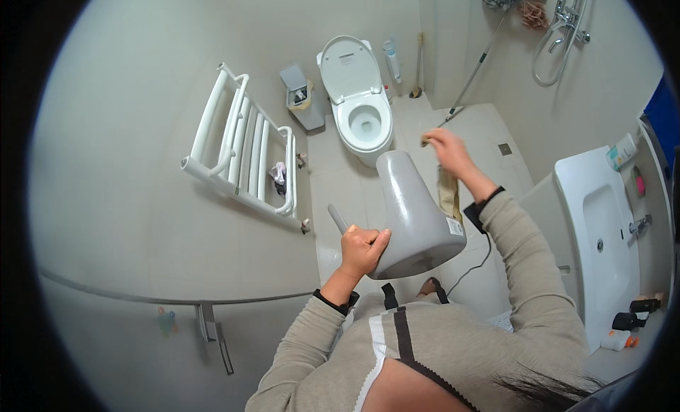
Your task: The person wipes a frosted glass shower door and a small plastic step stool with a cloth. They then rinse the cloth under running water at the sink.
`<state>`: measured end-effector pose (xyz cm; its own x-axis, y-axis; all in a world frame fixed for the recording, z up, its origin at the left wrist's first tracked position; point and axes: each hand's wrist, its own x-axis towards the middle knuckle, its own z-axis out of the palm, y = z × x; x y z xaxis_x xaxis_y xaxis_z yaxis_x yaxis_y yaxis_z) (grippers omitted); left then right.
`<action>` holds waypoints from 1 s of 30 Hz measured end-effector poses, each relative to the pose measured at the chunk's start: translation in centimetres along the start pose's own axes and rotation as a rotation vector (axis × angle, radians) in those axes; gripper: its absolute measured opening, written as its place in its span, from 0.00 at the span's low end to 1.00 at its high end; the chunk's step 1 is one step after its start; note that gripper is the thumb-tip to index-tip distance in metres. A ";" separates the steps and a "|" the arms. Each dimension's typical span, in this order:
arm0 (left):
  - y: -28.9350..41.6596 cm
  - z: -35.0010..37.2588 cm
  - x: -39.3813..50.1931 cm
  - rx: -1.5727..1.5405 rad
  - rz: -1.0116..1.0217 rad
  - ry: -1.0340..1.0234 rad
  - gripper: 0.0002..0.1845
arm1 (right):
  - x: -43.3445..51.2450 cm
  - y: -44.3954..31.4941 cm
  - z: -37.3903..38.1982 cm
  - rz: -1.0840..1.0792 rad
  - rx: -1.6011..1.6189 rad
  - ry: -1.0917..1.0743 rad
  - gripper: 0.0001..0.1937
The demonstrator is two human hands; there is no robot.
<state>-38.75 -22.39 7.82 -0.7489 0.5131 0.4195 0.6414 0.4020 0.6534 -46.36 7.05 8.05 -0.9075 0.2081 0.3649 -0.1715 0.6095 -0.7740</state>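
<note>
My left hand [366, 248] grips the near left side of a large grey plastic vessel [411, 215], next to a slim grey prong that looks like part of it. The vessel is tilted, its narrow end away from me, its wide, hollowed bottom towards me; a white label sits near the rim. Its exact kind is not clear. Beyond it on the right, my right hand [449, 149] is slightly blurred, with fingers pinched on a tan cloth [449, 194] that hangs down behind the vessel's right side.
Ahead stands a toilet [365, 125] with its lid up, beside a lidded bin [307, 104]. A white towel rack [249, 151] juts from the left wall. To the right are a washbasin [595, 210] and a mop pole [478, 66]. A dark cord [481, 263] trails down at right.
</note>
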 end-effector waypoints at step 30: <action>-10.5 -5.7 8.0 -0.085 0.293 0.084 0.22 | -4.5 -13.8 3.3 -0.207 -0.161 0.382 0.14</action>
<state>-52.37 -26.83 7.88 -0.5479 0.5320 0.6456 0.8182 0.1800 0.5460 -41.23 -4.81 15.36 -0.6490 0.3181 0.6911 -0.2453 0.7724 -0.5859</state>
